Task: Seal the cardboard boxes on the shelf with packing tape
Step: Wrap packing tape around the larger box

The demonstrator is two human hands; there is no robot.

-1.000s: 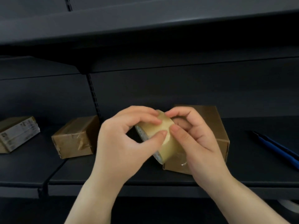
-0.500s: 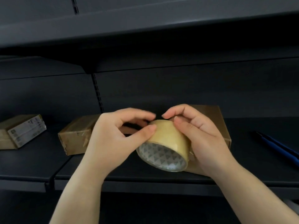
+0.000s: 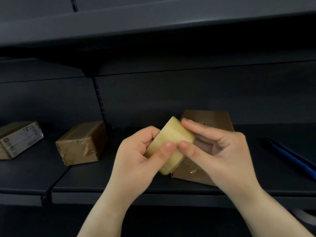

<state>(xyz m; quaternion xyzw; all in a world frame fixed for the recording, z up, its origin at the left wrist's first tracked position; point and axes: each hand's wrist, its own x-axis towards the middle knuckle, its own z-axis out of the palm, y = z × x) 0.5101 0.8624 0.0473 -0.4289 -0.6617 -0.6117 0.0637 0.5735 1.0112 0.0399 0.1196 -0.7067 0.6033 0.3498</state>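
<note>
Pinching the roll of packing tape (image 3: 171, 144) from both sides, my thumbs meet on its near face: the left hand (image 3: 136, 156) curls round the roll's left edge, the right hand (image 3: 215, 149) presses its forefinger along the top and its thumb on the front. The roll hangs tilted, just in front of the brown cardboard box (image 3: 210, 120) on the dark shelf (image 3: 119, 178). Left of that box sits a taped cardboard box (image 3: 82, 144), and farther left a labelled box (image 3: 18, 139). Right of it lies a blue pen (image 3: 289, 154).
</note>
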